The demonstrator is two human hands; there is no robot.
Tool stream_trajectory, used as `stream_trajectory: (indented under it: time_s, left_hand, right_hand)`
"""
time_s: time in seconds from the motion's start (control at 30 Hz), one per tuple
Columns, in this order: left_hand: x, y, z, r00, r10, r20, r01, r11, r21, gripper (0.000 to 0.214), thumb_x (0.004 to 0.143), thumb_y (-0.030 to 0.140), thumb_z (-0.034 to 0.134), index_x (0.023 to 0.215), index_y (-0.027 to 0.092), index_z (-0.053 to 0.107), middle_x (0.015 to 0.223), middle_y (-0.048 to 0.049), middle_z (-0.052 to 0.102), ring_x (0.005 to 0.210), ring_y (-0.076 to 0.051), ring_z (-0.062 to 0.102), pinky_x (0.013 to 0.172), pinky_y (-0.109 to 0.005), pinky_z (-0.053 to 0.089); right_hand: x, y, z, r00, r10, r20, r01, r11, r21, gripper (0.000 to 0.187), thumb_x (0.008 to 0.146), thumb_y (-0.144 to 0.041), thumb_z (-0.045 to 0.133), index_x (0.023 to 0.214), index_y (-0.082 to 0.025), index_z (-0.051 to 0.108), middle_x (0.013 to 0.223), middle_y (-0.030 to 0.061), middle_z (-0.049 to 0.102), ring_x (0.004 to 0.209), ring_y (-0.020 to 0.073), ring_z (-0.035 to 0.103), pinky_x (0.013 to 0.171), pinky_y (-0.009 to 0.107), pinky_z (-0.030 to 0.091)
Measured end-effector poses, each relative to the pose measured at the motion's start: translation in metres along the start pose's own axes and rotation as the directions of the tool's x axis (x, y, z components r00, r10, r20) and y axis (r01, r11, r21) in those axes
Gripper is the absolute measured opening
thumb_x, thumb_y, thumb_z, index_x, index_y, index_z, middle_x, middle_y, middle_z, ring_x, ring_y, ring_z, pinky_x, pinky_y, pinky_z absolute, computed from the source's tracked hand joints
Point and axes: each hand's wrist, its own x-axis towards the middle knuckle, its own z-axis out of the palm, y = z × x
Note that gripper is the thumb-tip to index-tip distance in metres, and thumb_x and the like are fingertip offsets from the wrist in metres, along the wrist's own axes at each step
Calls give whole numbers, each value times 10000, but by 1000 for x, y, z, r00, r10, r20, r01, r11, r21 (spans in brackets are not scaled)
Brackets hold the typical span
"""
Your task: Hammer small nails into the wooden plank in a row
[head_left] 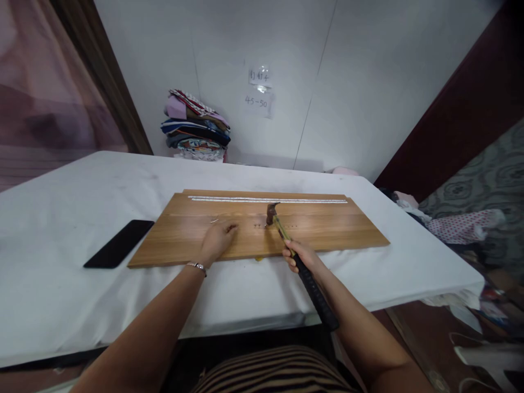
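Observation:
My right hand [302, 255] is closed around a claw hammer [280, 226] with a yellow and black handle. The hammer's brownish head is over the middle of a wooden board [335, 224], near a row of small dark nail heads or holes, too small to tell which. On the board to the left of that row rests my left hand [219, 240], fingers curled together at the tips. Whatever those fingers may hold is hidden. A few thin, shiny pieces, apparently loose nails [214, 220], lie just beyond my left hand.
Two white marked strips [268, 200] run along the board's far edge. A black flat mat [119, 244] lies left of the board on the white-covered table [61, 229]. Folded clothes [196, 128] are stacked at the back by the wall, where paper notes [259, 103] hang.

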Motion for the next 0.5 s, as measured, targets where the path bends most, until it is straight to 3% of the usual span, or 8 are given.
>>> stream_trajectory:
  time_s: [0.5]
  left_hand:
    - [0,-1,3,999,-34,-20,33,999,-43,311,828,350,505,964,202,742,996,-67,761,918,-232,678,866,-339,522]
  right_hand:
    - [3,1,-3,1000,0,0,0,1000,17,425,693,-429,725,977,-234,475,571,-116,450,352,48,365,286,157,285]
